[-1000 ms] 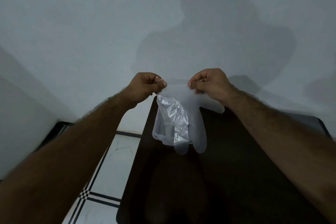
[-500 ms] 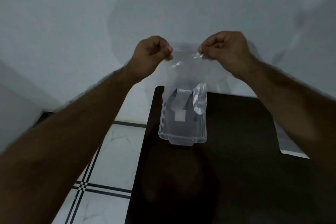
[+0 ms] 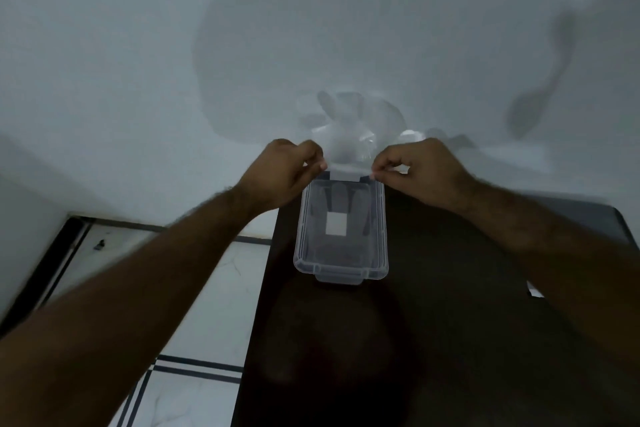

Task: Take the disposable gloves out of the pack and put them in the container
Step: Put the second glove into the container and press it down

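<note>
A clear disposable glove (image 3: 348,130) is stretched between my two hands, its fingers flipped up and away against the grey wall. My left hand (image 3: 282,173) pinches one corner of its cuff and my right hand (image 3: 420,172) pinches the other. Both hands hover just over the far end of a clear rectangular plastic container (image 3: 381,236), which stands on the dark table (image 3: 450,340). A white label shows through the container's bottom. The glove pack is out of sight.
The grey wall rises right behind the table's far edge. White floor tiles (image 3: 214,288) with dark lines lie to the left, beyond the table's left edge. A small white scrap (image 3: 533,291) lies on the table at the right.
My hands have come down from higher against the wall to the container's far rim. The glove, which hung down over the container, now flips up and away from me.
</note>
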